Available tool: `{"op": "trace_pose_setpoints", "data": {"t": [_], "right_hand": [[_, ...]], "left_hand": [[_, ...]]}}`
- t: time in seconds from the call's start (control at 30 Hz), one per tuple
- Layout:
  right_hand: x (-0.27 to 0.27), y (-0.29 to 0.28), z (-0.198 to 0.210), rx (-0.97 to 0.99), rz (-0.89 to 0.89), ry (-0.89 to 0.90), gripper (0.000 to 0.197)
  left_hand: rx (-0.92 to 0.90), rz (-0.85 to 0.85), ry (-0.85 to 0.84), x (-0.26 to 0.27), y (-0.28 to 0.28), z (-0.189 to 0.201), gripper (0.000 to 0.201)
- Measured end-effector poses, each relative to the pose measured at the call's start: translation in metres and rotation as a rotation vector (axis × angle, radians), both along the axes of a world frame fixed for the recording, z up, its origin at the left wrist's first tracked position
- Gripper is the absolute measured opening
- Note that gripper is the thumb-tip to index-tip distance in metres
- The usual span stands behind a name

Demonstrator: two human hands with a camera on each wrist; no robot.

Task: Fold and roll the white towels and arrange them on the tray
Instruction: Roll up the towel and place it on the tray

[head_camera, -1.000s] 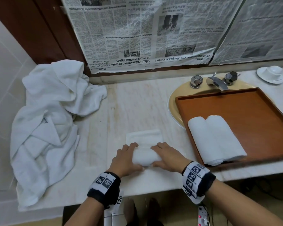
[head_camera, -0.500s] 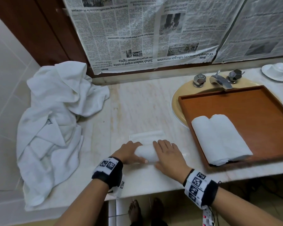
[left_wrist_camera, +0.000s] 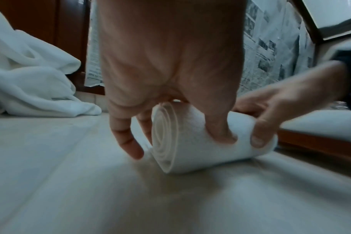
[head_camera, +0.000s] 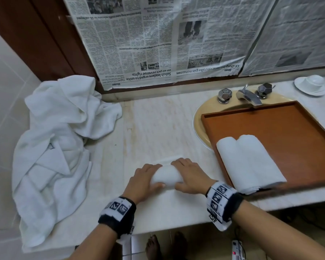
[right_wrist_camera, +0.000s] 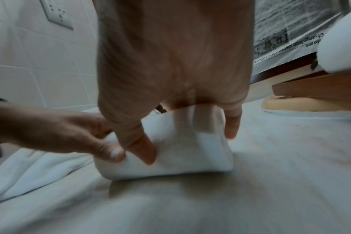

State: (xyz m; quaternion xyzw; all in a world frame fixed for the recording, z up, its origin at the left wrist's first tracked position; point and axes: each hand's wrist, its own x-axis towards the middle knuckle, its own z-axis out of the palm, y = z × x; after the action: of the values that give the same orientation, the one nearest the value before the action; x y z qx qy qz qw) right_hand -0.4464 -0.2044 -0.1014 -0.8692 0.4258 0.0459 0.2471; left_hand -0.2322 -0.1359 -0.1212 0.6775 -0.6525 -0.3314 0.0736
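Note:
A small white towel roll (head_camera: 166,177) lies on the marble counter near the front edge. My left hand (head_camera: 144,180) grips its left end, thumb on the near side and fingers over the top. My right hand (head_camera: 189,177) grips its right end the same way. A short flat strip of the towel (head_camera: 167,160) still lies unrolled beyond the hands. The left wrist view shows the spiral end of the roll (left_wrist_camera: 164,142); the right wrist view shows its other end (right_wrist_camera: 182,150). Two rolled towels (head_camera: 250,164) lie side by side on the brown tray's (head_camera: 289,128) front left part.
A heap of loose white towels (head_camera: 58,143) covers the counter's left end against the tiled wall. The tray sits over a yellow basin (head_camera: 200,124) with a chrome tap (head_camera: 249,95). A white cup on a saucer (head_camera: 310,85) stands far right. Newspaper (head_camera: 158,40) covers the wall behind.
Both hands have pushed the roll away from me, and it has grown thicker. The flat unrolled part beyond the hands has shrunk to a short strip.

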Motion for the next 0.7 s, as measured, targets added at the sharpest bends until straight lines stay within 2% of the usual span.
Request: {"op": "trace_pose_setpoints", "data": {"t": [0.1, 0.17, 0.23, 0.3, 0.37, 0.43, 0.6, 0.7], "right_hand": [[-0.006, 0.014, -0.008, -0.251, 0.018, -0.065, 0.073], [0.0, 0.016, -0.015, -0.317, 0.019, -0.039, 0.077], [0.007, 0.009, -0.018, -0.309, 0.002, -0.02, 0.076], [0.013, -0.005, -0.014, -0.267, -0.004, 0.02, 0.07], [0.017, -0.018, -0.009, -0.196, 0.022, 0.066, 0.071], [0.02, -0.03, -0.004, -0.099, 0.03, 0.1, 0.073], [0.026, -0.051, 0.004, 0.101, 0.046, 0.182, 0.07], [0.026, -0.053, 0.007, 0.237, -0.047, 0.141, 0.073]], "left_hand": [[0.133, -0.05, 0.002, 0.017, -0.028, 0.001, 0.092], [0.193, -0.09, -0.035, 0.02, -0.04, 0.006, 0.089], [0.212, -0.061, -0.017, 0.015, -0.042, 0.014, 0.091], [0.139, 0.012, -0.003, 0.005, -0.033, 0.019, 0.087], [-0.018, 0.025, -0.07, -0.005, -0.018, 0.015, 0.083], [-0.088, 0.027, -0.118, -0.012, -0.008, 0.009, 0.085], [0.022, 0.02, -0.183, -0.012, -0.024, 0.014, 0.084], [0.168, -0.042, -0.122, -0.004, -0.041, 0.025, 0.087]]}}
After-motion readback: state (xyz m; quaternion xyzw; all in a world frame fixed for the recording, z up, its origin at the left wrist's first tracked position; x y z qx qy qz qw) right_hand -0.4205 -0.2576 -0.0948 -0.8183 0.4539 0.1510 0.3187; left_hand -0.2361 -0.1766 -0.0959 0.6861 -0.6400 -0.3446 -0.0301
